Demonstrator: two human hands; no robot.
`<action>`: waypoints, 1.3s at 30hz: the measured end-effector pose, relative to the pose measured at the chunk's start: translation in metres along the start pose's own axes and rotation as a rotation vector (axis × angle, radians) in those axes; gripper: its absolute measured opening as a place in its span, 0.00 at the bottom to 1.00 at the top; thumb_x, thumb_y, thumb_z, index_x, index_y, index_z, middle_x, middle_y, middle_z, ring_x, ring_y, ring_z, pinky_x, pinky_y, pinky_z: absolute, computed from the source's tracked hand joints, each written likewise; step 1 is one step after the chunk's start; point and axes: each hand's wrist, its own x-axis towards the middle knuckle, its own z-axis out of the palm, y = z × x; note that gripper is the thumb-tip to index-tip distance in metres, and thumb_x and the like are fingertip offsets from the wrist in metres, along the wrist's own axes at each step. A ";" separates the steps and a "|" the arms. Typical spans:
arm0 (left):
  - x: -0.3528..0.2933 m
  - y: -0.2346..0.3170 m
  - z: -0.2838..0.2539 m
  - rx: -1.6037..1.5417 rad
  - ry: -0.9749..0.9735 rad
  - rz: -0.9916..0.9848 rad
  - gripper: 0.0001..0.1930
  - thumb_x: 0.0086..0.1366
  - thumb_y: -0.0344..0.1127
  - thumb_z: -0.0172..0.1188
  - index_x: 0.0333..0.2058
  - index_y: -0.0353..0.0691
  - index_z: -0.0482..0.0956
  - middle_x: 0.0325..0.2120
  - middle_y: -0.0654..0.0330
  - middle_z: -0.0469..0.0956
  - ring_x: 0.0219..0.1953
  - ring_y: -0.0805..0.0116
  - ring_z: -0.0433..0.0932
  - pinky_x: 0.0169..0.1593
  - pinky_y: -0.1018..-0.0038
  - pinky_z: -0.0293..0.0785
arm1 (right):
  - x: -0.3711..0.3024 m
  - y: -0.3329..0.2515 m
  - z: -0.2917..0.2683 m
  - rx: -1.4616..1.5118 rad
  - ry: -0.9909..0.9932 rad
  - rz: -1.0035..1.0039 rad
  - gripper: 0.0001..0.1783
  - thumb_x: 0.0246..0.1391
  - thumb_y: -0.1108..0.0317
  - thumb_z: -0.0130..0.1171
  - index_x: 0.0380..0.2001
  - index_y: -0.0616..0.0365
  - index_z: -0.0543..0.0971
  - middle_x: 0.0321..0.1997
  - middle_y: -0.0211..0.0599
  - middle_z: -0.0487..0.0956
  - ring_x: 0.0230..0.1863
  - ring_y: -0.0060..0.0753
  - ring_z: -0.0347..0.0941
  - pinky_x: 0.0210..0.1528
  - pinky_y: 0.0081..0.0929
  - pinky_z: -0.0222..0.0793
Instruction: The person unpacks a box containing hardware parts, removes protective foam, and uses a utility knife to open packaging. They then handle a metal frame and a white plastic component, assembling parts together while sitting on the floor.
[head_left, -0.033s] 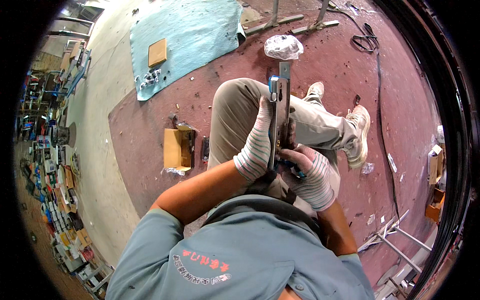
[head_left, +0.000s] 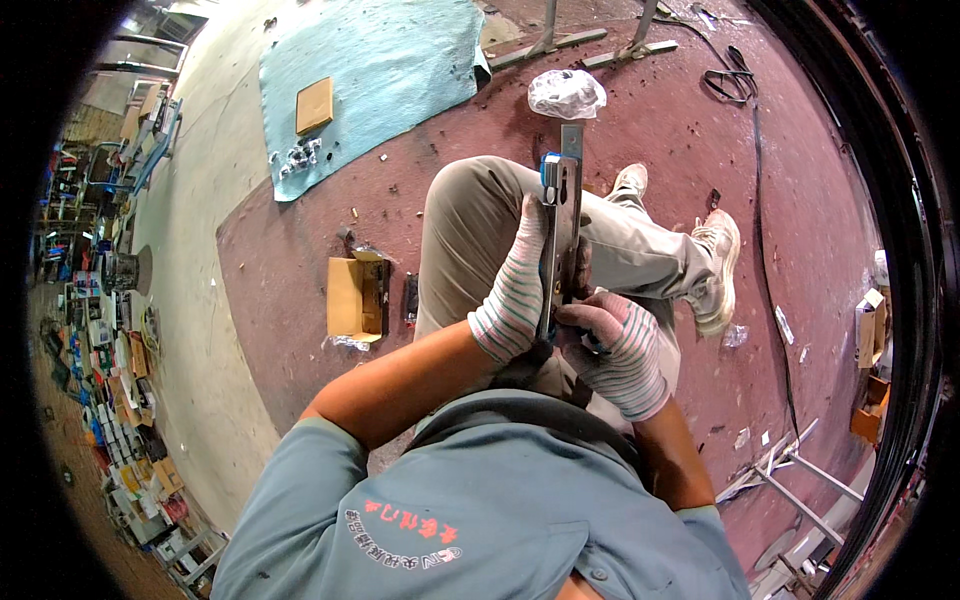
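Observation:
My left hand (head_left: pixel 518 282), in a striped knit glove, is closed round a long silver metal lock body (head_left: pixel 564 215) with slots in its face. Its far end points away from me, and a bit of blue shows near that end. At the near end, the bent fingers of my right hand (head_left: pixel 622 350), in a matching glove, press together against the lock's right side. A small blue piece peeks out by these fingers; most of what they pinch is hidden. The lock is held upright over my crossed legs (head_left: pixel 480 215).
An opened cardboard box (head_left: pixel 356 297) lies to the left on the dark red mat (head_left: pixel 290 240). Farther off, a light-blue cloth (head_left: pixel 390 70) bears a flat brown box (head_left: pixel 314 106). A clear plastic bag (head_left: pixel 567 94) lies ahead; a black strap (head_left: pixel 760 200) runs along the right.
The lock body's far end has shifted very slightly to the right. My right fingers have moved a little at its near end.

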 end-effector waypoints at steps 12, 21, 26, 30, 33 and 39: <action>0.009 0.018 -0.004 -0.106 -0.207 -0.059 0.39 0.57 0.82 0.42 0.43 0.49 0.71 0.27 0.61 0.72 0.25 0.65 0.69 0.28 0.66 0.67 | -0.008 0.002 -0.016 0.121 0.032 0.025 0.22 0.38 0.76 0.72 0.41 0.54 0.78 0.28 0.37 0.76 0.28 0.41 0.75 0.30 0.33 0.70; 0.006 0.019 0.003 -0.102 -0.137 -0.099 0.38 0.58 0.81 0.41 0.40 0.49 0.71 0.25 0.61 0.72 0.24 0.65 0.70 0.29 0.66 0.69 | -0.012 0.008 -0.005 -0.009 0.074 -0.122 0.22 0.39 0.75 0.70 0.41 0.54 0.78 0.27 0.36 0.76 0.27 0.42 0.73 0.29 0.37 0.67; 0.010 0.028 -0.009 -0.116 -0.112 -0.017 0.38 0.60 0.79 0.40 0.42 0.47 0.72 0.25 0.61 0.74 0.24 0.64 0.72 0.29 0.66 0.71 | -0.017 0.006 -0.014 0.138 0.084 0.046 0.16 0.43 0.81 0.66 0.37 0.55 0.76 0.28 0.36 0.76 0.28 0.39 0.75 0.32 0.33 0.70; 0.013 0.025 -0.010 -0.113 -0.065 0.036 0.34 0.62 0.75 0.46 0.40 0.47 0.74 0.24 0.62 0.75 0.24 0.66 0.74 0.29 0.66 0.73 | -0.016 -0.004 -0.014 0.250 0.124 0.182 0.14 0.44 0.81 0.63 0.35 0.56 0.75 0.32 0.38 0.75 0.32 0.36 0.74 0.35 0.29 0.70; 0.016 0.019 -0.020 -0.013 -0.252 0.072 0.26 0.63 0.65 0.56 0.38 0.46 0.74 0.27 0.61 0.74 0.30 0.65 0.75 0.35 0.67 0.75 | -0.019 -0.003 -0.012 0.341 0.241 0.257 0.13 0.44 0.80 0.62 0.34 0.56 0.74 0.39 0.41 0.74 0.37 0.33 0.71 0.38 0.28 0.70; -0.004 0.013 -0.015 0.411 -0.187 0.010 0.22 0.61 0.55 0.66 0.41 0.43 0.76 0.30 0.63 0.78 0.31 0.70 0.79 0.34 0.72 0.78 | -0.012 -0.005 -0.022 0.753 0.416 0.452 0.10 0.51 0.74 0.61 0.35 0.54 0.72 0.44 0.38 0.73 0.38 0.23 0.71 0.39 0.20 0.72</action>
